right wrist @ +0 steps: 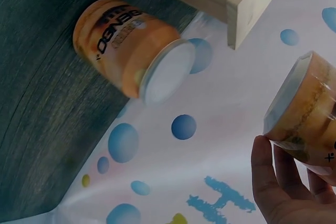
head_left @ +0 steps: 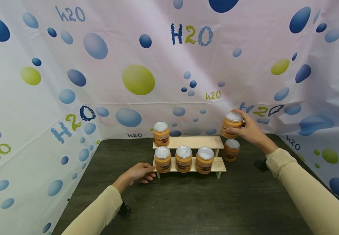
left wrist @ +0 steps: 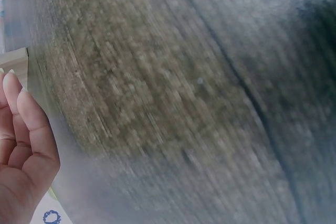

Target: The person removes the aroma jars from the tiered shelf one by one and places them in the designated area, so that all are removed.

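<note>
Right of centre in the head view: right hand (head_left: 249, 131) curled round an orange jar (head_left: 230, 124) with a silver lid, opened only to the jar's width. Thumb crosses the front of the body, a finger reaches up by the lid rim. Side grip; probably chosen to keep the jar near upright and leave its base free.

Just below it, a second jar (head_left: 231, 152) stands on the dark table (head_left: 181, 205), just beside the stand's right end. The right wrist view shows a gap between these two, so the gripped jar is in the air, not stacked.

Centre of the frame: wooden stand, upper board (head_left: 195, 142) behind, lower board (head_left: 220, 167) in front. Stepping likely keeps the back row visible over the front. Lone jar (head_left: 161, 135) at the left end of the upper board; three jars (head_left: 183, 160) upright in a row along the lower, dark lettering forward, small gaps between, perhaps as finger room.

Lower left of centre: left hand (head_left: 138, 172), fingers loosely bent, tips at the lower board's left end. No jar in it. Looks like light steadying; actual pressure, cannot tell.

Patterned backdrop (head_left: 163, 65) behind.
</note>
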Demonstrator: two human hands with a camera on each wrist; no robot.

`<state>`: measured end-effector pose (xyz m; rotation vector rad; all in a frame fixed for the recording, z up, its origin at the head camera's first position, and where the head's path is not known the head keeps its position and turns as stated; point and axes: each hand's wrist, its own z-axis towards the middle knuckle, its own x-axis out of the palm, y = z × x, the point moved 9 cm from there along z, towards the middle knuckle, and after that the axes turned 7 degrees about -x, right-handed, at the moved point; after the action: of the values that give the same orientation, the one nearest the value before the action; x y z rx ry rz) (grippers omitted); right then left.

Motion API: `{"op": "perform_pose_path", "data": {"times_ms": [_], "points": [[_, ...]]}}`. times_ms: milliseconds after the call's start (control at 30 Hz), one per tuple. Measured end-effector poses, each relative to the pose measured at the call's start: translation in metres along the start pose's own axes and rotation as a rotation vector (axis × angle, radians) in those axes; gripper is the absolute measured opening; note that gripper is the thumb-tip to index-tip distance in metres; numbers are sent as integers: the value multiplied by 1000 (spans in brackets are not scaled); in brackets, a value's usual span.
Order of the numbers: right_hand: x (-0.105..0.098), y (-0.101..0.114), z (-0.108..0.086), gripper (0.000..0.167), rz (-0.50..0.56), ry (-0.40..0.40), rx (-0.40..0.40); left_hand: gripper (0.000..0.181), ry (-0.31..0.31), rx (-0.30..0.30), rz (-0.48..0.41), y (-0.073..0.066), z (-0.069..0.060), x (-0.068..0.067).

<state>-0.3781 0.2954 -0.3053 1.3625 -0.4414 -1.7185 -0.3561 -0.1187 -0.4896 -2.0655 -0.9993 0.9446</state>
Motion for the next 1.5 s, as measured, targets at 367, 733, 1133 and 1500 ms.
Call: {"op": "perform_pose_path", "data": {"times_ms": [367, 733, 1133, 1500], "points": [[-19, -15, -10, 90, -44, -36, 39, 28, -5, 2, -2, 0, 0, 0], [-29, -36, -20, 89, -95, -97, 67, 29, -3, -6, -3, 0, 0, 0], [-38, -59, -30, 89, -116, -144, 97, 31, -8, -4, 7, 1, 0, -1], [-40, -81, -44, 89, -172, -165, 131, 29, -2, -8, -5, 1, 0, 0]]}}
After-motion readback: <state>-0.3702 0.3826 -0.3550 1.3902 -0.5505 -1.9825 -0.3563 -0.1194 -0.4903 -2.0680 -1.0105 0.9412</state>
